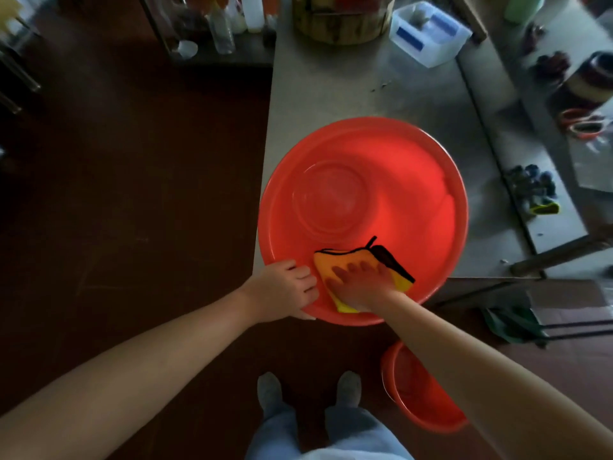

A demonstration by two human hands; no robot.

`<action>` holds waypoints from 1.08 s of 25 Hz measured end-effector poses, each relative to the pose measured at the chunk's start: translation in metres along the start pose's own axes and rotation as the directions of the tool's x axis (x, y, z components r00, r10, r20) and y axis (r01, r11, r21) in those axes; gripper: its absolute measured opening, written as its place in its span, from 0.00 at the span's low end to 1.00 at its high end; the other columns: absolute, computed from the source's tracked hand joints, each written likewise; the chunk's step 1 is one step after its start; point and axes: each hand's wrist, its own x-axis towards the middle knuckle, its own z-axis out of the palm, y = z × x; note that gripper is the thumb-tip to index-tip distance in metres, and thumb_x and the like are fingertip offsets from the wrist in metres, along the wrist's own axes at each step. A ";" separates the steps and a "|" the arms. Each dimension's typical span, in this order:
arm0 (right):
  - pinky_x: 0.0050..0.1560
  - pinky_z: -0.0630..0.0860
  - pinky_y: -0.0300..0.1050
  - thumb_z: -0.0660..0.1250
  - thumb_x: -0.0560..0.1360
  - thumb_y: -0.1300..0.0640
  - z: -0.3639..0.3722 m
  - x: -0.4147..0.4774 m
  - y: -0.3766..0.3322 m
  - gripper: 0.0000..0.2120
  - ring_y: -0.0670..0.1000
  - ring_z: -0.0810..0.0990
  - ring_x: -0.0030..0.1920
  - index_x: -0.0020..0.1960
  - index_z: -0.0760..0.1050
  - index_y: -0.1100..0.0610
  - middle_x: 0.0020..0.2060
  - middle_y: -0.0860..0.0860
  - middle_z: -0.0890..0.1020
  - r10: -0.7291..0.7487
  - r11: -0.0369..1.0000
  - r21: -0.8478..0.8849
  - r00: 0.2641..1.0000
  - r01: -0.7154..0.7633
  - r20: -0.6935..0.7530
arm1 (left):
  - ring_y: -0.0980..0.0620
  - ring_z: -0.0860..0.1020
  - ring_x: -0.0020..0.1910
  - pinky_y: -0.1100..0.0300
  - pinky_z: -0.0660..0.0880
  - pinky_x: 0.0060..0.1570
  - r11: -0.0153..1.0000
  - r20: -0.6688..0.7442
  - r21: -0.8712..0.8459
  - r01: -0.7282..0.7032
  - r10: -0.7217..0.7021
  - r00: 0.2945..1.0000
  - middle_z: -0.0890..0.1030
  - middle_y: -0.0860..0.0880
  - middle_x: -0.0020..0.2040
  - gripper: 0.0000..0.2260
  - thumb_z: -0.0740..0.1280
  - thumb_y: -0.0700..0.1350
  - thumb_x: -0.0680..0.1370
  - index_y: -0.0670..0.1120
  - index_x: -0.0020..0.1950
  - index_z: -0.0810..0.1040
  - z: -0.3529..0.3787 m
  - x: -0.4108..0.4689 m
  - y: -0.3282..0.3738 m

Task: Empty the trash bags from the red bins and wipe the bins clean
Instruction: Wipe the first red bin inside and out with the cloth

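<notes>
While the left hand [285, 290] clutched the round red plastic bin [414, 180] at its rim, the right hand [361, 287], grip spread, pressed a yellow cloth [331, 260] short of its base.

Large red bin [398, 154] upright at table corner; second red bin [418, 403] on floor.

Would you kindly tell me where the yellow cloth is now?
In the head view, the yellow black-edged cloth lies inside the large round red plastic bin, against its near wall, pressed under the right hand.
</notes>
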 end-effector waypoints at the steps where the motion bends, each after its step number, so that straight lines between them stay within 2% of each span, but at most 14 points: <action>1: 0.75 0.50 0.65 0.41 0.79 0.32 0.002 -0.019 0.000 0.30 0.58 0.57 0.78 0.79 0.54 0.39 0.79 0.49 0.60 -0.015 1.000 -0.015 1.000 0.015 0.007 | 0.49 0.78 0.44 0.54 0.75 0.46 1.000 0.013 0.003 -0.001 0.001 1.000 0.81 0.51 0.44 0.21 0.63 0.66 0.78 0.49 0.48 0.82 -0.001 0.000 -0.001; 6: 0.75 0.45 0.64 0.43 0.80 0.32 0.005 -0.076 0.000 0.30 0.57 0.56 0.79 0.80 0.55 0.41 0.78 0.49 0.62 0.006 1.000 0.023 0.991 -0.003 -0.131 | 0.49 0.79 0.45 0.54 0.76 0.46 1.000 0.040 -0.020 0.014 -0.013 0.999 0.81 0.51 0.45 0.22 0.63 0.66 0.78 0.48 0.48 0.82 -0.007 -0.001 -0.006; 8: 0.74 0.48 0.65 0.44 0.81 0.34 0.001 -0.067 -0.004 0.29 0.58 0.59 0.77 0.79 0.57 0.41 0.76 0.50 0.65 0.019 1.000 -0.009 0.986 -0.021 -0.164 | 0.50 0.79 0.45 0.54 0.76 0.46 0.999 0.031 -0.026 0.019 -0.018 0.999 0.81 0.52 0.44 0.22 0.62 0.67 0.78 0.49 0.48 0.82 -0.008 0.001 -0.008; 12: 0.74 0.50 0.67 0.42 0.80 0.33 0.000 -0.011 -0.006 0.30 0.58 0.56 0.78 0.80 0.52 0.41 0.79 0.50 0.60 0.035 0.998 0.059 0.999 -0.034 -0.018 | 0.51 0.79 0.45 0.56 0.76 0.47 0.999 0.020 0.019 -0.031 0.030 0.999 0.82 0.52 0.45 0.21 0.62 0.67 0.78 0.50 0.48 0.82 -0.006 -0.001 -0.006; 15: 0.74 0.52 0.68 0.44 0.81 0.34 0.008 0.040 -0.003 0.30 0.60 0.58 0.78 0.80 0.53 0.43 0.79 0.52 0.60 0.029 0.999 0.041 0.998 -0.027 -0.056 | 0.52 0.80 0.48 0.56 0.76 0.50 0.999 0.024 0.000 -0.049 0.049 0.999 0.82 0.52 0.48 0.21 0.61 0.66 0.80 0.51 0.51 0.82 0.006 -0.007 0.004; 18: 0.75 0.49 0.69 0.44 0.81 0.34 0.003 0.090 0.000 0.30 0.60 0.56 0.79 0.80 0.54 0.43 0.80 0.52 0.58 0.044 0.995 0.090 0.999 -0.042 -0.014 | 0.51 0.79 0.48 0.56 0.76 0.50 1.000 -0.008 -0.006 0.016 -0.016 1.000 0.82 0.52 0.47 0.21 0.61 0.65 0.80 0.50 0.51 0.83 0.013 -0.005 0.005; 20: 0.74 0.50 0.69 0.43 0.80 0.33 -0.004 0.110 0.007 0.31 0.61 0.57 0.78 0.80 0.56 0.43 0.79 0.53 0.60 0.044 0.997 0.064 0.999 -0.045 0.013 | 0.51 0.79 0.46 0.56 0.75 0.48 0.999 -0.058 -0.011 0.034 -0.034 0.998 0.82 0.52 0.45 0.21 0.60 0.64 0.81 0.50 0.49 0.82 0.012 0.000 0.003; 22: 0.74 0.53 0.68 0.42 0.79 0.33 -0.006 0.112 0.004 0.33 0.61 0.62 0.76 0.79 0.59 0.44 0.78 0.55 0.64 0.030 0.998 0.053 0.999 -0.032 0.035 | 0.51 0.78 0.44 0.57 0.74 0.45 0.999 -0.058 -0.033 0.038 -0.040 0.998 0.80 0.53 0.43 0.21 0.58 0.64 0.82 0.50 0.47 0.81 0.008 0.001 -0.001; 24: 0.73 0.56 0.66 0.42 0.79 0.34 -0.005 0.105 0.003 0.32 0.62 0.66 0.74 0.77 0.63 0.46 0.76 0.57 0.68 0.031 0.999 0.023 1.000 -0.031 -0.006 | 0.51 0.77 0.43 0.56 0.74 0.44 0.999 -0.048 -0.012 0.035 -0.036 0.998 0.80 0.53 0.43 0.21 0.58 0.64 0.82 0.50 0.47 0.81 0.006 0.003 -0.001; 27: 0.73 0.57 0.64 0.43 0.79 0.35 -0.015 0.077 -0.003 0.32 0.62 0.65 0.74 0.78 0.63 0.48 0.76 0.56 0.66 0.034 0.999 0.039 0.999 -0.034 0.017 | 0.50 0.78 0.43 0.56 0.75 0.45 1.000 -0.034 -0.013 0.028 -0.028 0.999 0.80 0.52 0.43 0.21 0.58 0.63 0.82 0.50 0.47 0.81 0.001 0.004 -0.003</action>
